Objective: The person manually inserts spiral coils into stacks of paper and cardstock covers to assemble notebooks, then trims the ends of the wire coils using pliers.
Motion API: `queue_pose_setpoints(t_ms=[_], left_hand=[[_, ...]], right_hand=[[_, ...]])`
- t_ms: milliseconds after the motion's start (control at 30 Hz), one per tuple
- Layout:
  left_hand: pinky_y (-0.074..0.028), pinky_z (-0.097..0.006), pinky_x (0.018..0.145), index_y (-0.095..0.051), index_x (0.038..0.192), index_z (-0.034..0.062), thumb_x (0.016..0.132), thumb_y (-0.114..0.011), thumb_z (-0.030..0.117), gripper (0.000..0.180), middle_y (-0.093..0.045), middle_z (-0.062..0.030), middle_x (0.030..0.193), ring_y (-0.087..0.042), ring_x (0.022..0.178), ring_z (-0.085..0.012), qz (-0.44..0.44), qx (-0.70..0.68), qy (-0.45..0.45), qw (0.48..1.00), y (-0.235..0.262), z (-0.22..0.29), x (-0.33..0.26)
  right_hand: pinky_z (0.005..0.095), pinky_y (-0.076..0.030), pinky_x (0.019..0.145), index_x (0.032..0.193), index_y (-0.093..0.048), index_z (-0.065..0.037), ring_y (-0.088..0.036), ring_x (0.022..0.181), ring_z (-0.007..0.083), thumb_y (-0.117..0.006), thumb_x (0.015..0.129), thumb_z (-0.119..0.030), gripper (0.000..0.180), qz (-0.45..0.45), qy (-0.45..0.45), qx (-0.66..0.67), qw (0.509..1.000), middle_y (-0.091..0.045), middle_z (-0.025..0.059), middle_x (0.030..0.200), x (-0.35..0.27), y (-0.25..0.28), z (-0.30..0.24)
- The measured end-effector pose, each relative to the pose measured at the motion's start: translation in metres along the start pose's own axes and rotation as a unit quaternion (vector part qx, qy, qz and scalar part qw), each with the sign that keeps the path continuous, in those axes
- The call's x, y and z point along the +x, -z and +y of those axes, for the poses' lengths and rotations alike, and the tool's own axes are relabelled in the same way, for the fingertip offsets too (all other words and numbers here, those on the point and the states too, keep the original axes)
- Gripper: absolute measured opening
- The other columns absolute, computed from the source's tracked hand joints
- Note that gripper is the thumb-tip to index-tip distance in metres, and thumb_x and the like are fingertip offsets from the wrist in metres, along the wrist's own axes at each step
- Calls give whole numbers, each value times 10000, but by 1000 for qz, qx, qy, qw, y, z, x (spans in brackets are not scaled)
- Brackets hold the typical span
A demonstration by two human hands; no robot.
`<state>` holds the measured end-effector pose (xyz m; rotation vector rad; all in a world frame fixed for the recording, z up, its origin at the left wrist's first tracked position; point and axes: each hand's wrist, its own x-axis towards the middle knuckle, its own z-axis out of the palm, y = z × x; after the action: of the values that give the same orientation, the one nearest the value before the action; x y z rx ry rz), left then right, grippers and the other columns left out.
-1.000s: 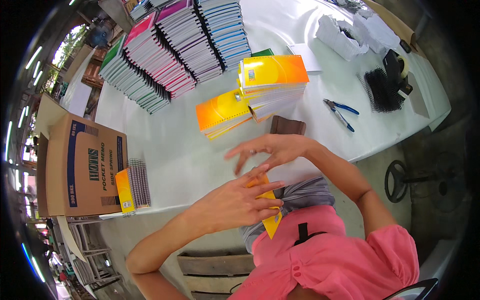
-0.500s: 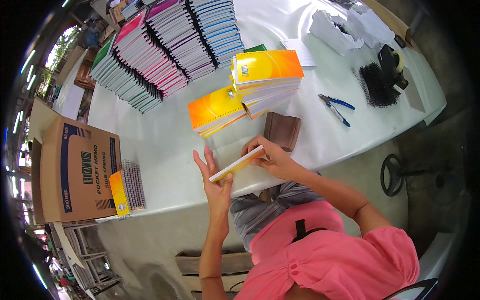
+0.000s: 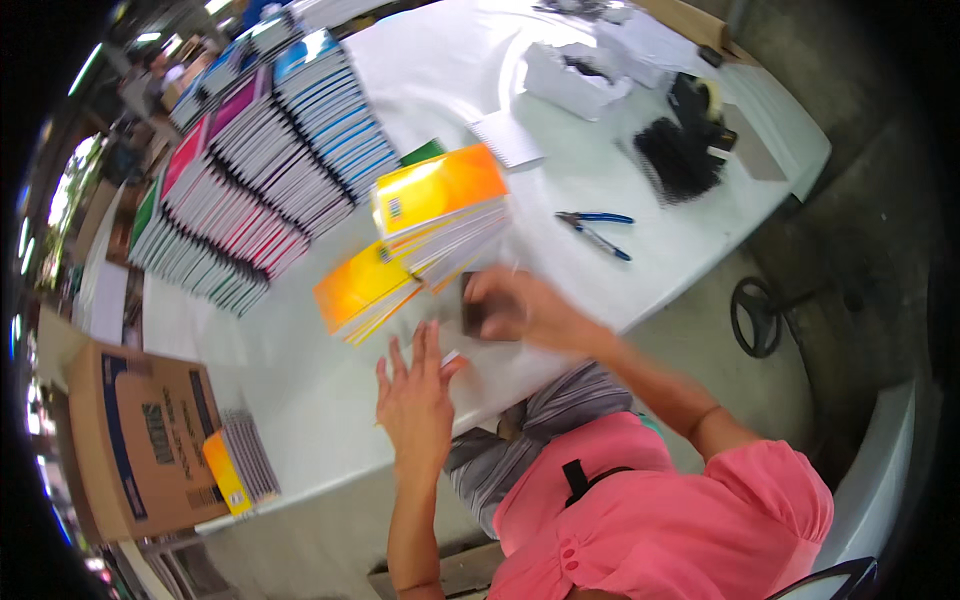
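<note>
Head view, left to right. Cardboard box (image 3: pixel 135 440) at far left edge of white table (image 3: pixel 300 400), small yellow-covered spiral notebooks (image 3: pixel 240 465) leaning just beside it. Long rows of spiral notebooks (image 3: pixel 250 160) with pink, green and blue covers stacked across upper left. Orange-yellow notebook stack (image 3: pixel 365 290) lower, taller orange-yellow stack (image 3: pixel 440 205) just right of it, pages fanned. Left hand (image 3: pixel 418 400) flat on tabletop near front edge, fingers spread, released, holding nothing. Right hand (image 3: pixel 520 305) blurred, on small dark brown block (image 3: pixel 478 315) lying on table just right of lower stack; fingers curled over it, cannot tell whether grasping or just touching. Blue-handled pliers (image 3: pixel 597 228) further right, well apart from hands. White pad (image 3: pixel 507 138) behind tall stack. White open box (image 3: pixel 575 80) at back, black bundle of spiral coils (image 3: pixel 680 155) near right end, tape dispenser (image 3: pixel 705 100) beside it. Concrete floor (image 3: pixel 700 330) right of table, black wheel-shaped base (image 3: pixel 757 317) on it. Pink shirt (image 3: pixel 660 520) at bottom.
</note>
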<state>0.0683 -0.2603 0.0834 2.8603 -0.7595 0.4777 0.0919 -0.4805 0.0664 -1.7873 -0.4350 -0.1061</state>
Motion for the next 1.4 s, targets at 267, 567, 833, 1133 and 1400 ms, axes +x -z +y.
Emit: queue_pose_setpoints(t_ms=[267,567,833,1133,1400], left_hand=[[-549,-431,722,-509,1380,205,947,-579,246,441,-673,-99,1173,-666,1039,-339,-184,-155,43,970,29,6,11],[-528,-413,681,-501,1391,196,942,-591,270,464,-665,-176,1162,-685,896,-327,-85,-109,18,990,10,2,5],[-528,-428,749,-507,1380,175,925,-616,320,490,-663,-207,1147,-652,1049,-341,-64,-121,1,991,7,3,9],[-534,-389,849,-518,1337,104,894,-632,371,530,-645,-68,1241,-642,1089,-338,-55,-92,-14,994,11,1,8],[-533,-415,751,-491,1401,197,912,-615,363,531,-677,-143,1147,-635,1094,-347,-49,-106,-25,993,6,-3,8]], right_hand=[[446,-415,820,971,-663,-52,-571,1020,279,-714,814,-253,260,285,-177,-657,675,-636,134,1025,25,242,117],[481,-516,745,1008,-649,-22,-660,873,382,-585,882,-177,210,206,-195,-595,752,-663,191,987,29,243,98],[331,-498,717,988,-704,-56,-605,831,205,-739,753,54,262,-15,16,-73,997,-623,65,917,-7,33,-17],[373,-482,748,956,-684,-34,-584,840,270,-740,728,65,255,-67,48,36,996,-617,80,902,0,-5,-3],[396,-486,718,956,-625,-32,-616,905,300,-646,864,-94,112,-184,-8,-161,970,-641,97,884,3,4,-34]])
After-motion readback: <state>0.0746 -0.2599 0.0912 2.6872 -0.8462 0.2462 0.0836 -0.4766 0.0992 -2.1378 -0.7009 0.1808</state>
